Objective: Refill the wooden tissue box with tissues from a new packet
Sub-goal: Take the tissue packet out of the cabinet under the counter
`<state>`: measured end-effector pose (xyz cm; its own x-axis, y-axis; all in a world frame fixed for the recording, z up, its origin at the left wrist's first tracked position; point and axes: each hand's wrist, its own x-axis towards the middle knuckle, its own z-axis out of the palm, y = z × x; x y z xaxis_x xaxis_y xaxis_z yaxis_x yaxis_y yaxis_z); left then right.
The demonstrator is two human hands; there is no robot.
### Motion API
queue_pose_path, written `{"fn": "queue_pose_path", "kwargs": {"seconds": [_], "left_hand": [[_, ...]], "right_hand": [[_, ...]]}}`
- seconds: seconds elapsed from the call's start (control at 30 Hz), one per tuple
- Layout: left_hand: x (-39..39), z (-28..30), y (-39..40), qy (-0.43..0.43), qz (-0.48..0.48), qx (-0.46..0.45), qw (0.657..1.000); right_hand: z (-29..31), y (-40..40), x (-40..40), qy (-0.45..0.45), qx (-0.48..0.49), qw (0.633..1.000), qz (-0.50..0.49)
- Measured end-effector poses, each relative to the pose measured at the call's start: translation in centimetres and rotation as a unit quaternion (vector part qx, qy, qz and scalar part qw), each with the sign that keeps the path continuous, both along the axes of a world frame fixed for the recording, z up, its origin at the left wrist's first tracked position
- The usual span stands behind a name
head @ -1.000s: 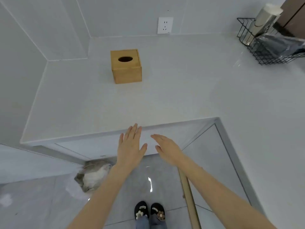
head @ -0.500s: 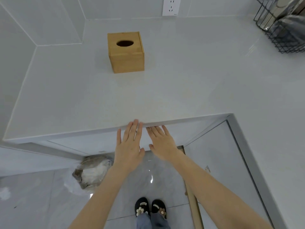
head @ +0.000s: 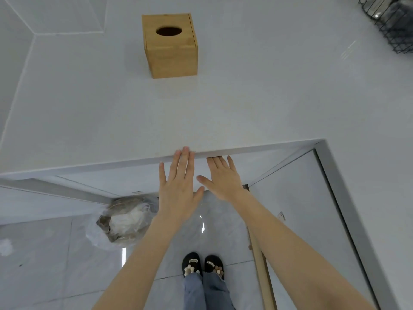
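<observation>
Where the counter edge (head: 134, 163) overhangs, right hand (head: 222, 176) fingertips hidden

The box (head: 171, 44) is smooth wood. The counter (head: 245, 97) is shiny white stone. The basket (head: 393, 23) is black wire.

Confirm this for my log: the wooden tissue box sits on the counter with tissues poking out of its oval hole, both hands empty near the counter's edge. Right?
Not quite. The head view shows the wooden tissue box with a dark, bare hole; no tissues poke out. The rest holds: left hand and right hand are empty.
</observation>
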<state>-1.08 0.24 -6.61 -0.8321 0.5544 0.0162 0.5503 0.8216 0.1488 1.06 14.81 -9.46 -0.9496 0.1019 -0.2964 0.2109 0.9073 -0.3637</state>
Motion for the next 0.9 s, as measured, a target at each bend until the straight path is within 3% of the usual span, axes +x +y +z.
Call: {"fn": "queue_pose_path", "kwargs": {"seconds": [0.47,0.9], "left_hand": [[0.5,0.6,0.7,-0.014,0.017,-0.007,1.0],[0.0,1.8,4.2,-0.024,-0.088,-0.027,0.995]], "right_hand": [[-0.5,0.4,5.7,0.015,0.017,0.999,0.037],[0.7,1.2,12.0,-0.004,-0.041,0.999,0.025]]}}
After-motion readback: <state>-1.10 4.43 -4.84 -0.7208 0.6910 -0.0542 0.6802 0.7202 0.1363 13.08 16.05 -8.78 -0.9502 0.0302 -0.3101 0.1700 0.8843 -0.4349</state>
